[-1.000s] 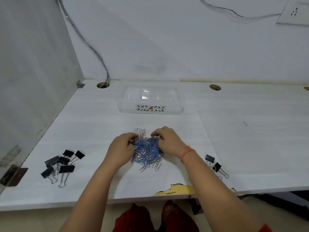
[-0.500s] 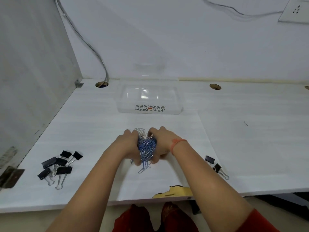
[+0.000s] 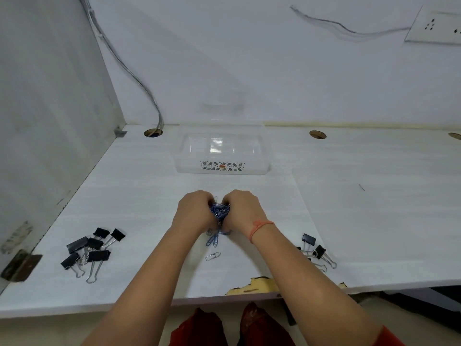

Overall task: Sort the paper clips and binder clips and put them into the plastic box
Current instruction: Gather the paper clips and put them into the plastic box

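Cupping the blue paper clips [image 3: 219, 212] between them, the left hand [image 3: 197, 213] and right hand [image 3: 244, 211] curled tight around the bundle, in front of the clear plastic box [image 3: 222, 171], probably to carry it across without spilling.

Desk [image 3: 139, 201]: plastic box [image 3: 222, 168], binder clips [image 3: 98, 255].

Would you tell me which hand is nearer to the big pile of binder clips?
Left. The left hand is right of the pile; the right hand is farther right. Both grip paper clips.
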A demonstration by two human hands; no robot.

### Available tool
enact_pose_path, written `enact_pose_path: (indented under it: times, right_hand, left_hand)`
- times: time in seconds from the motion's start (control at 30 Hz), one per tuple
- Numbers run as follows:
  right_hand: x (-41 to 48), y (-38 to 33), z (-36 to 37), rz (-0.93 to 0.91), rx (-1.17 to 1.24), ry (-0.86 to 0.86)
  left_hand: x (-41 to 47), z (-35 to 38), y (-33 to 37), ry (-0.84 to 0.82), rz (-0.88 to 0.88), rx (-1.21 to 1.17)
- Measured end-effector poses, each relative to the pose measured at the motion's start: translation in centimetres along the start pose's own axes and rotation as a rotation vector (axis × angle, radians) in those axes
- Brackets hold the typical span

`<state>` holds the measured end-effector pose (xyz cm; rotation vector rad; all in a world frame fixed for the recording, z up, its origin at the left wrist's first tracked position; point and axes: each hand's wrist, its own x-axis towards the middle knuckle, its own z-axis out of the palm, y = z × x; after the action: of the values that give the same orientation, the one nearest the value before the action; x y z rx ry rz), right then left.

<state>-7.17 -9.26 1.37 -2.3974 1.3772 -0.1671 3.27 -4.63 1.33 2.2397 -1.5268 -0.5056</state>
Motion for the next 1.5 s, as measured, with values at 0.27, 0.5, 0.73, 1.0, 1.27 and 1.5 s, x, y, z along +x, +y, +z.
enact_pose_path:
  times: [0.27,0.5,0.73,1.0,1.27,1.5]
  right_hand:
    - [-1.5,0.2,-2.7,0.049,0.071,-0.034]
    - [-0.9,0.6,-4.2,0.019,0.119,-0.043]
    - [3.0,0.2,-8.4,0.001,0.188,-0.003]
    - [10.6,0.0,-12.7,0.034,0.296,-0.029]
    - [20.5,1.2,-11.5,0.099,0.244,-0.038]
    - [23.3,1.7,-9.1,0.148,0.194,-0.233]
  left_hand:
    - [-0.8,-1.3,2.2,-0.009,-0.027,-0.025]
    - [-0.4,-2.7,3.5,-0.064,-0.068,-0.021]
    - [3.9,-6.0,5.4,-0.043,-0.037,-0.130]
    - [12.2,-9.9,6.6,-0.085,-0.028,-0.208]
    - [21.9,-9.1,5.4,-0.137,-0.039,-0.269]
    - [24.4,-6.8,3.9,-0.254,-0.050,-0.225]
